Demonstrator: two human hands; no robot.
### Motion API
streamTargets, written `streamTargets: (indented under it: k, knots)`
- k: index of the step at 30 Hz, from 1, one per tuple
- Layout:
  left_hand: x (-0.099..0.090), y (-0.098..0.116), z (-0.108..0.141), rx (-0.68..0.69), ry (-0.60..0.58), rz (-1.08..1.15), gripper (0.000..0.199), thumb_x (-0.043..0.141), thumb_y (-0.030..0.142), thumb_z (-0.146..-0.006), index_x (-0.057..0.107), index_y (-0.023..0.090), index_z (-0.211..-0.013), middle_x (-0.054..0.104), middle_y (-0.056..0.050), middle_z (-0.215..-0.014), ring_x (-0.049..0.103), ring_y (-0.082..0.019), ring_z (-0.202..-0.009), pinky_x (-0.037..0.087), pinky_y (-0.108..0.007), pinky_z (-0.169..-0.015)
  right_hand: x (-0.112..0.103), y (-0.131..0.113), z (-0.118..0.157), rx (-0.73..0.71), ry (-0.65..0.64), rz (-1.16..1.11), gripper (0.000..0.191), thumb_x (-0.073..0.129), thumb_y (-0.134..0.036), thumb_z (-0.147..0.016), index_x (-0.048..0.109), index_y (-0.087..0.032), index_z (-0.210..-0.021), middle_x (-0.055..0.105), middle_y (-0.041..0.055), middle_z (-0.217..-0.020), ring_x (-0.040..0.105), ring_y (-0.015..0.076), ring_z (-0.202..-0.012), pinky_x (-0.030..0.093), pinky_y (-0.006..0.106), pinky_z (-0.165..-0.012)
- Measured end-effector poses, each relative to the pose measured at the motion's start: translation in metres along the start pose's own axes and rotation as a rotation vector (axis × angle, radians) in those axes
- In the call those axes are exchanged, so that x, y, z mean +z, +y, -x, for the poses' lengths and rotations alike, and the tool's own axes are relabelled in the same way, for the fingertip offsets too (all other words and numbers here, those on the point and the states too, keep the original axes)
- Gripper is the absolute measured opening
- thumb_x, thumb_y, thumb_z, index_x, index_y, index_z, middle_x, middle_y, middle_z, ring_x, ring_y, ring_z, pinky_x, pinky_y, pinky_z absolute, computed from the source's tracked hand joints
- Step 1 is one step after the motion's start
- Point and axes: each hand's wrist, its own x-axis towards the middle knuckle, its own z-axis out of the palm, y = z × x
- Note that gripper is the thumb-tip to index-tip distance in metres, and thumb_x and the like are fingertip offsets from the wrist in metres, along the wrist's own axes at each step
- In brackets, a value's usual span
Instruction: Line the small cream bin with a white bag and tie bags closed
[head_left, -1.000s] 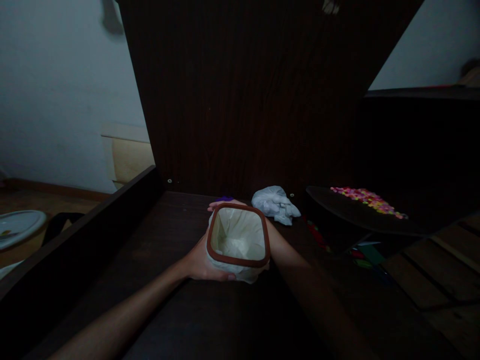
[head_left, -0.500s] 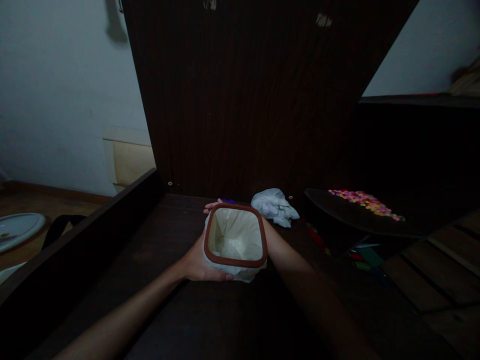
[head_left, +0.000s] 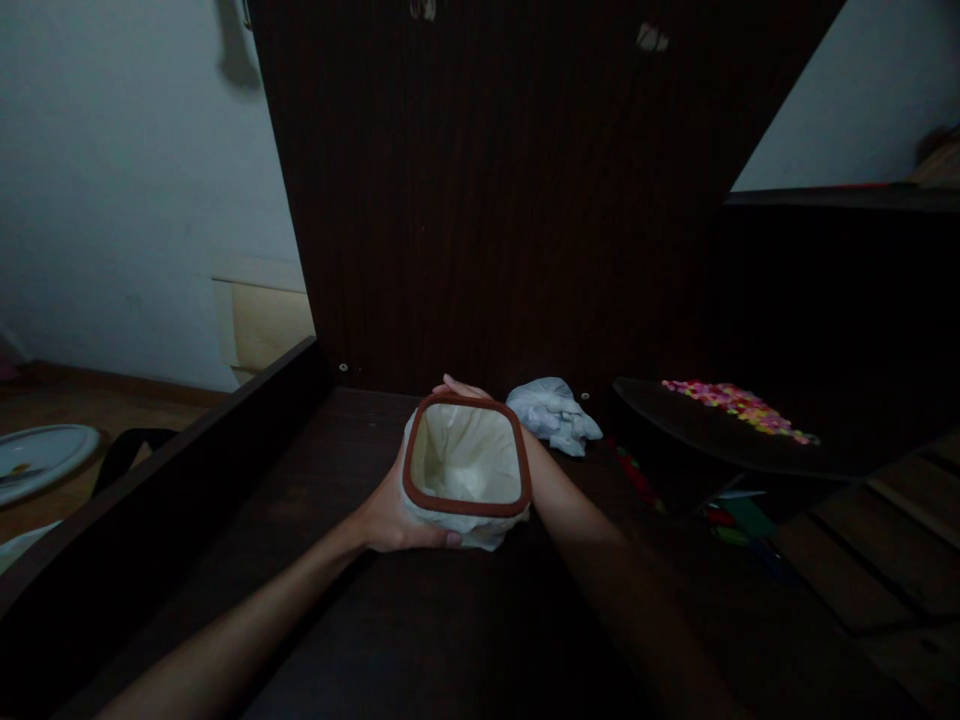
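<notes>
A small square bin (head_left: 466, 508) with a brown rim and a pale plastic liner stands in the middle of the view, its opening facing me. Inside it only the crumpled liner shows. My left hand (head_left: 396, 515) grips the near left side, thumb along the front below the rim. Behind the bin reaches my right hand (head_left: 461, 386), with some fingers showing above the far rim; the rest of it is hidden by the bin. Just right of the bin lies a crumpled whitish plastic bag (head_left: 553, 414).
A dark wooden panel (head_left: 495, 200) rises behind the dark surface (head_left: 337, 590). Along the left runs a raised board (head_left: 172, 465). At the right a dark shelf (head_left: 675, 425) bears small pink and yellow pieces (head_left: 742, 405). A white round lid-like object (head_left: 45, 460) is far left.
The bin has shifted slightly up and left with my hands around it. My right hand's fingers have moved right and up along its far side.
</notes>
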Motion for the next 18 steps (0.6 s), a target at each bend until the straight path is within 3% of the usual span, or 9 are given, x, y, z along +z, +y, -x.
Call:
streamTargets:
  k: [3,6,12,18]
  knots:
    - [-0.01,0.008,-0.004,0.072,0.106,-0.153,0.086,0.095,0.047,-0.053,0.062,0.014,-0.126,0.069,-0.018,-0.126,0.043,-0.042,-0.143,0.023,-0.063,-0.123,-0.017,-0.003,-0.012,-0.009,0.092,-0.108,0.033,0.061,-0.049,-0.093,0.066,-0.018,-0.084,0.07,0.0011,-0.079,0.067,0.0157,-0.075,0.054,0.03,-0.076]
    - [-0.026,0.014,-0.011,0.092,0.186,-0.239,0.078,0.093,0.053,-0.053,0.065,0.016,-0.116,0.073,-0.015,-0.117,0.054,-0.042,-0.134,0.032,-0.064,-0.12,-0.043,-0.004,-0.008,-0.049,0.18,-0.192,0.026,0.057,-0.045,-0.092,0.063,-0.021,-0.082,0.07,-0.0003,-0.078,0.065,0.0137,-0.072,0.051,0.025,-0.069]
    - [-0.072,0.005,-0.032,0.154,0.37,-0.26,0.107,0.096,0.048,-0.049,0.048,0.016,-0.139,0.067,-0.019,-0.133,0.052,-0.043,-0.137,0.033,-0.065,-0.119,-0.091,0.015,0.037,-0.041,0.189,-0.219,0.017,0.061,-0.034,-0.084,0.063,-0.02,-0.075,0.07,0.0024,-0.077,0.064,0.0144,-0.07,0.048,0.025,-0.064]
    - [-0.103,-0.013,-0.048,0.145,0.413,-0.212,0.103,0.098,0.043,-0.048,0.05,0.021,-0.137,0.068,-0.016,-0.132,0.05,-0.044,-0.138,0.038,-0.064,-0.117,-0.121,0.046,0.082,0.037,0.13,-0.16,0.019,0.069,-0.035,-0.077,0.065,-0.017,-0.074,0.068,0.0037,-0.071,0.061,0.0144,-0.063,0.047,0.026,-0.062]
